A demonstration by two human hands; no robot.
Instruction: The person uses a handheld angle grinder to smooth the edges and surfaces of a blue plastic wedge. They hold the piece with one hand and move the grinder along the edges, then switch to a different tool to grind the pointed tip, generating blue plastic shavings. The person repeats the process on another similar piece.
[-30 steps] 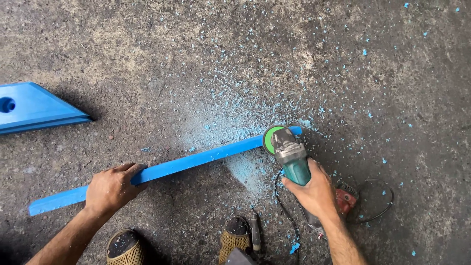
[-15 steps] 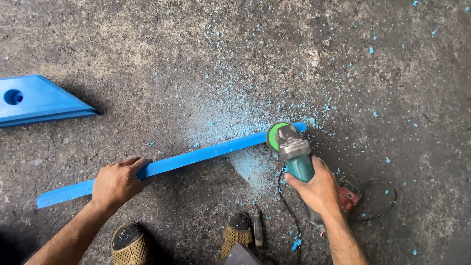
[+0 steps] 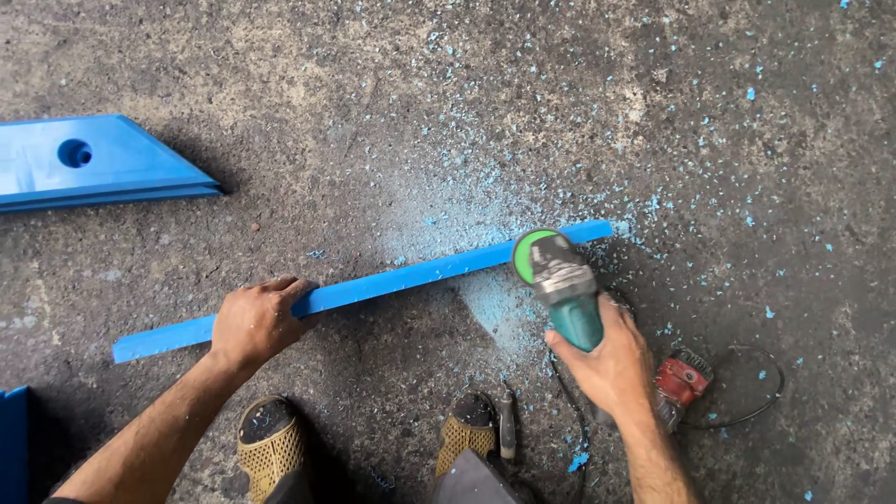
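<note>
A long thin blue plastic strip lies slanted on the rough concrete floor. My left hand presses down on its left part, fingers curled over the strip. My right hand grips the teal body of an angle grinder. The grinder's green-guarded head sits against the strip near its right end. Blue dust and chips are spread around the cut.
A larger blue plastic piece with a round hole lies at the upper left. Another blue edge shows at the lower left. My two feet in tan perforated shoes are at the bottom. A red plug and black cord lie right of my hand.
The view has shifted slightly; the strip and both hands keep their relative places, and the grinder stays at the strip's right end.
</note>
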